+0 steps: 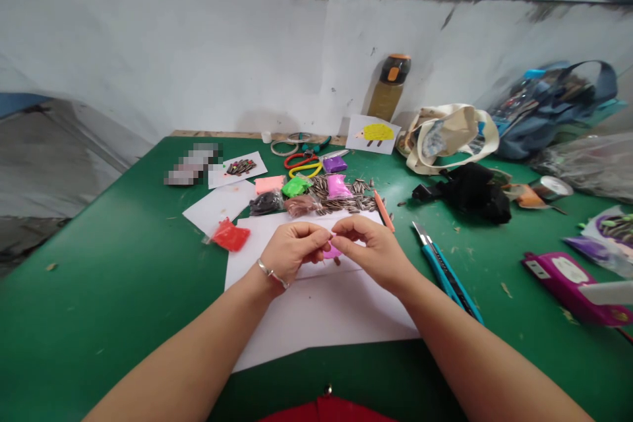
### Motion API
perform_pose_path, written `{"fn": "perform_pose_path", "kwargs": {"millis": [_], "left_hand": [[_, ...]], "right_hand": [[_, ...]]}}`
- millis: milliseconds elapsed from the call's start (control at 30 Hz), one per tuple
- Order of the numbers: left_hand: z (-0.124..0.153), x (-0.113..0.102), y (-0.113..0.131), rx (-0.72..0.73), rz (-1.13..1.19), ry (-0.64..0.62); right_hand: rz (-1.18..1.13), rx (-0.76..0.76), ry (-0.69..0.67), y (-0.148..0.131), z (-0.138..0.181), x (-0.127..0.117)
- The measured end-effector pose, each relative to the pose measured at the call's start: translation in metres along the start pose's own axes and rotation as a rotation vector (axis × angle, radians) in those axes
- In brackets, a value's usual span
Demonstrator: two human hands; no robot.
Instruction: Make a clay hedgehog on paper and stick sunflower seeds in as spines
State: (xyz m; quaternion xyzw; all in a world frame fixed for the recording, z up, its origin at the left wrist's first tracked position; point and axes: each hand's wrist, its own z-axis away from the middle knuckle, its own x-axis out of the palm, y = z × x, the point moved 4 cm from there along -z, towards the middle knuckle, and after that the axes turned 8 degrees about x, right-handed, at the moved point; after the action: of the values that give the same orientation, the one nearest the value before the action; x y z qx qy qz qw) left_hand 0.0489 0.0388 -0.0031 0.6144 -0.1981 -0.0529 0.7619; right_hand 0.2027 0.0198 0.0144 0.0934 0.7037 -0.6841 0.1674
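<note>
My left hand [295, 247], with a silver bracelet at the wrist, and my right hand [368, 247] meet above white paper [316, 316]. Thumbs and forefingers pinch together at a tiny spot; what lies in them is too small to make out. Just beneath the fingertips shows a pink clay shape [332, 252], partly hidden, with a small brown piece [337, 262] below it. Beyond the hands lie a pink clay packet [339, 186], a brown packet [301, 205], a green packet [297, 186] and loose striped sunflower seeds [346, 203]. An orange pen [383, 210] rests beside the seeds.
A teal utility knife [448, 277] lies right of the paper, blade out. A red clay packet [231, 235] sits at its left edge. Scissors [311, 161], a hedgehog drawing [374, 134], a bottle [390, 87] and a cloth bag [448, 138] stand or lie toward the wall. A magenta device [573, 283] is far right.
</note>
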Motion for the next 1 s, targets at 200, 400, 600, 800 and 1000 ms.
{"fn": "perform_pose_path", "kwargs": {"millis": [200, 400, 600, 800, 1000], "left_hand": [[-0.003, -0.009, 0.004, -0.017, 0.013, 0.091], [-0.004, -0.012, 0.002, 0.008, -0.062, 0.116], [-0.005, -0.012, 0.001, 0.022, -0.110, 0.125], [-0.006, -0.013, 0.000, 0.029, -0.106, 0.133], [-0.006, -0.012, -0.001, 0.029, -0.096, 0.132]], "right_hand": [[0.601, 0.036, -0.138, 0.011, -0.002, 0.001], [0.955, 0.084, -0.144, 0.014, 0.007, 0.023], [1.040, 0.069, -0.145, 0.015, 0.010, 0.031], [0.921, 0.114, -0.202, 0.019, 0.002, 0.022], [0.953, 0.127, -0.153, 0.021, 0.000, 0.025]]}}
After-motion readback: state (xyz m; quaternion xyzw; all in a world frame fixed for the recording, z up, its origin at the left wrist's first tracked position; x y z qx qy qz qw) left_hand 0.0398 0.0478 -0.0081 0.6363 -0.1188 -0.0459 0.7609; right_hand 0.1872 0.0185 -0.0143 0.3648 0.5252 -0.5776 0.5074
